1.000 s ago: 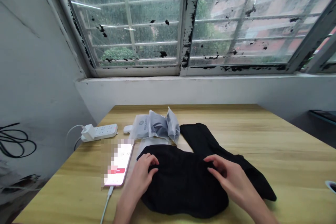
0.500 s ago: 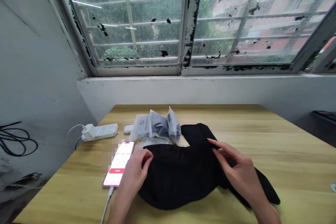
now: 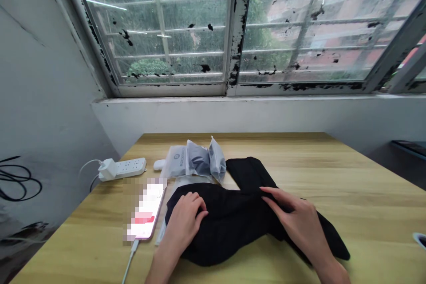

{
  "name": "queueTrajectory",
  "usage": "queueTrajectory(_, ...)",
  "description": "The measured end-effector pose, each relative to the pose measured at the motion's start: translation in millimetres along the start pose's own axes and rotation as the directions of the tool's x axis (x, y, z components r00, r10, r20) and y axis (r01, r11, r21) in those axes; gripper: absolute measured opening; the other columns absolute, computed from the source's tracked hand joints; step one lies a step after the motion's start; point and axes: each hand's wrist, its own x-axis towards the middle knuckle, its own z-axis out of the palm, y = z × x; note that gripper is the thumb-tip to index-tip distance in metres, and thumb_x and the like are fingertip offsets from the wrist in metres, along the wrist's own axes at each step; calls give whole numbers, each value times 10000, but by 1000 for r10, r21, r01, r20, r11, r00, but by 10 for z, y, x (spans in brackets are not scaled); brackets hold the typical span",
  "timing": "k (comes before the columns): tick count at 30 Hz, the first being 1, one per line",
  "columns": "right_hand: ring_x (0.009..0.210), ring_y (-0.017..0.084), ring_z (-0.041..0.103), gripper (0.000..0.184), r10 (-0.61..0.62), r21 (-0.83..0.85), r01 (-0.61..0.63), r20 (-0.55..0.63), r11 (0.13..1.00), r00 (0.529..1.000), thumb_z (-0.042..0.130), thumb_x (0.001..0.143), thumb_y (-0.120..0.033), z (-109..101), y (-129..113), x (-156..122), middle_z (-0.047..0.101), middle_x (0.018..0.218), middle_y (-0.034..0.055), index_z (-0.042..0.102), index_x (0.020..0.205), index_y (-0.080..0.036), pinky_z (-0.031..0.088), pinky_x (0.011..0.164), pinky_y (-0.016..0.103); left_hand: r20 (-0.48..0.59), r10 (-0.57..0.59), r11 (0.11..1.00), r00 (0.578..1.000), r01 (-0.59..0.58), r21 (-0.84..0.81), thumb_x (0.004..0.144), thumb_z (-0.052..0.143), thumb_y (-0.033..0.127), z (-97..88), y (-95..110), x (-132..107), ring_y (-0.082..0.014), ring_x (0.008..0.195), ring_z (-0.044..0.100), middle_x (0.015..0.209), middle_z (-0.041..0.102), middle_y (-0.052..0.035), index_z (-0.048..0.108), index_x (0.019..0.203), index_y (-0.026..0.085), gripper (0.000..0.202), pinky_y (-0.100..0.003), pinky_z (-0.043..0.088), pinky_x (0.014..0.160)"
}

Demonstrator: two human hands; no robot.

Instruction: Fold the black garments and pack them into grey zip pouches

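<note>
A black cloth item [image 3: 229, 217] with a wide, curved body and long strap-like ends lies on the wooden table in front of me. My left hand [image 3: 188, 219] rests over its left part, fingers curled and thumb meeting the index finger on the fabric. At the upper right of the body, my right hand [image 3: 293, 217] pinches the cloth between thumb and fingertips, where a black strap [image 3: 249, 172] branches off toward the back. A second strap end [image 3: 334, 239] sticks out to the right, beyond my right wrist.
Grey items in translucent plastic bags [image 3: 198, 159] lie behind the cloth. To the left are a phone [image 3: 146, 213] on a charging cable and a white power strip [image 3: 128, 167]. A white round-edged object [image 3: 420, 239] sits at the right edge. A window [image 3: 173, 31] rises behind the table.
My left hand has shifted right, inward over the cloth, and the cloth's left end now spreads further left. My right hand keeps nearly the same place on the fabric.
</note>
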Motion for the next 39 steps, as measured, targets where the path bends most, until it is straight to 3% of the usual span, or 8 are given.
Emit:
queueTrajectory(6,678,248,782,278,-119,-112,103,-152,988,981,609,910,-464,-52,-61,77,818,813,22,798,938,-262,623,632,324,-266,-51,981,963,-1,-192,966,413,214,-113,-79,-24,-242,752,658,797,672,-28,543,860,251,172,-343,499,686)
queueTrajectory(9,718,246,788,286,-173,-147,145,-196,978,965,605,927,-466,-77,-117,102,821,844,28,790,946,-249,622,650,314,-385,-53,948,921,-74,-308,940,456,272,-170,-104,5,-236,755,678,804,687,-19,548,868,257,118,-335,528,690)
queueTrajectory(14,700,231,786,279,-196,-164,163,-212,973,957,593,941,-459,-149,-164,145,824,849,16,787,929,-259,618,643,298,-472,-27,936,881,-143,-322,849,595,284,-293,-97,34,-219,746,661,791,682,-2,620,885,254,53,-328,551,720)
queueTrajectory(19,718,234,780,257,-200,-144,175,-188,974,962,592,938,-445,-192,-210,185,818,842,16,775,913,-266,609,636,304,-440,25,943,898,-167,-287,854,586,272,-433,-46,20,-204,735,633,777,660,0,649,788,250,94,-311,532,705)
queueTrajectory(24,677,233,728,240,-206,-111,191,-145,975,968,568,935,-414,-191,-264,238,760,802,40,713,803,-276,591,645,347,-422,-25,950,906,-110,-292,844,608,307,-542,1,4,-190,691,618,740,673,8,620,735,240,128,-286,502,658)
queueTrajectory(29,814,268,735,220,-169,-84,157,-162,984,972,556,934,-417,-197,-263,287,769,1083,89,667,815,-269,583,620,365,-411,-59,953,910,-71,-295,853,596,345,-641,-22,-30,-213,720,664,762,737,-10,672,752,244,162,-304,519,708)
queueTrajectory(34,581,221,695,230,-127,-43,121,-195,992,972,570,930,-428,-169,-259,327,768,775,36,680,811,-265,529,502,317,-376,-136,951,917,15,-308,837,611,378,-719,-56,-57,-217,713,678,723,734,2,649,712,244,188,-307,512,700)
queueTrajectory(39,706,246,741,200,-210,-109,186,-287,976,935,581,942,-402,-184,-325,396,792,854,46,730,897,-276,574,625,343,-350,-137,915,927,-17,-404,799,620,370,-799,-48,-60,-204,724,682,708,712,15,616,702,237,165,-287,523,692)
